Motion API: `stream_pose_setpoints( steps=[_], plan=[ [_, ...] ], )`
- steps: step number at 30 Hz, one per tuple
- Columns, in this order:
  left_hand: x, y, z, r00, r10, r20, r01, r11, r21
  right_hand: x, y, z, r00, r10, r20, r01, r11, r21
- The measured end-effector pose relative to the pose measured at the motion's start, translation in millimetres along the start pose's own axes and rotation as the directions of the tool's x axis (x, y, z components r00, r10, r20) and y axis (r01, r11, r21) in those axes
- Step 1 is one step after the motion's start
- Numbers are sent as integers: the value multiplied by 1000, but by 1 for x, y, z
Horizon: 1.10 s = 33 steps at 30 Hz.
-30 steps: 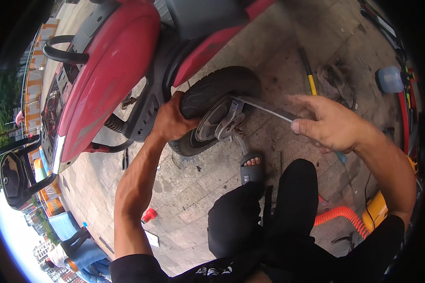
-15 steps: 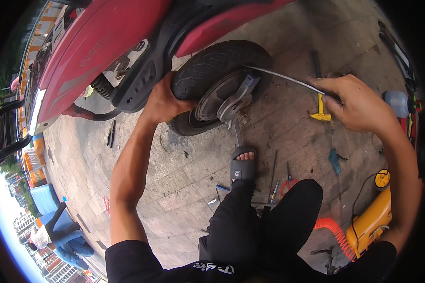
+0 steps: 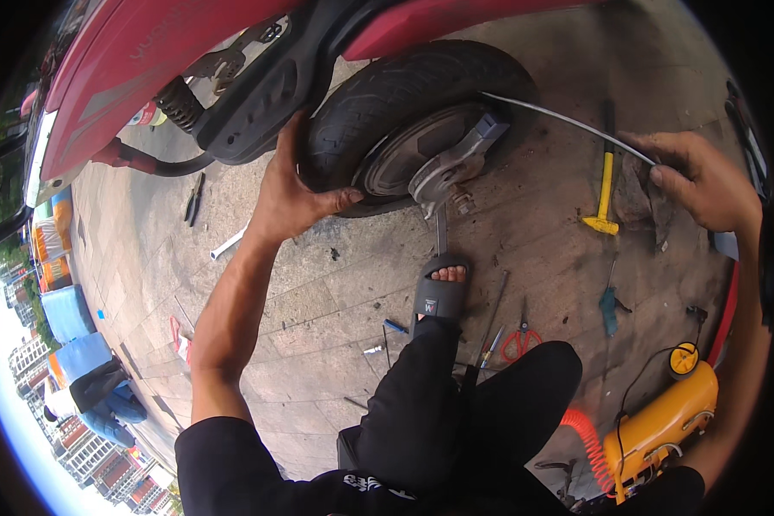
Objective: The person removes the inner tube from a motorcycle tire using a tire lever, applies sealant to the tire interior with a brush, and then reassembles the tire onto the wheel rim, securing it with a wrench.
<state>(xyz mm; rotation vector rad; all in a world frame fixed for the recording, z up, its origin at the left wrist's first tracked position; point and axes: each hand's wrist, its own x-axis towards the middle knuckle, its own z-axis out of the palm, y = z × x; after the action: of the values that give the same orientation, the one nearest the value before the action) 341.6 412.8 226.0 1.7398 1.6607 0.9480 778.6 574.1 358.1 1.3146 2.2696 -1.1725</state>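
A black tyre (image 3: 344,129) stands on its wheel (image 3: 396,159) beneath a red scooter (image 3: 189,43). My left hand (image 3: 297,189) is closed around the tyre's near left side, thumb on the sidewall, the other fingers partly hidden behind the tread. In my right hand (image 3: 701,176) is the end of a long, slightly bent metal tyre lever (image 3: 576,121). The lever's far tip meets the tyre's edge near the rim. A metal arm (image 3: 464,155) is attached at the wheel's hub. My sandalled foot (image 3: 440,292) is just below the wheel, by a flat metal bar (image 3: 441,230).
A yellow hammer (image 3: 606,189) lies below the lever, near a dark rag (image 3: 645,202). Pliers (image 3: 194,199) rest at the left; red-handled scissors (image 3: 519,342) and a teal-handled tool (image 3: 609,311) lie right of my foot. An orange air tank (image 3: 666,421) with a coiled hose (image 3: 587,443) stands lower right.
The view has shifted, so the wheel appears higher and farther right. My right hand has moved outward to the right with the lever, uncovering more of the hammer. My left hand stays on the tyre.
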Motion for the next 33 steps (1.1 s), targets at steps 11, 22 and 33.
stream_pose_setpoints(
  steps=[11,22,33],
  plan=[
    [-57,-116,39,930,-340,137,359,765,-534,11,13,0,1000,-3,-27,1,997,-74],
    [63,75,4,945,325,27,-304,848,435,34,31,-19,988,110,111,-121,987,102],
    [205,101,71,671,-358,650,-51,852,521,50,87,36,997,76,30,-81,974,214]
  ],
)
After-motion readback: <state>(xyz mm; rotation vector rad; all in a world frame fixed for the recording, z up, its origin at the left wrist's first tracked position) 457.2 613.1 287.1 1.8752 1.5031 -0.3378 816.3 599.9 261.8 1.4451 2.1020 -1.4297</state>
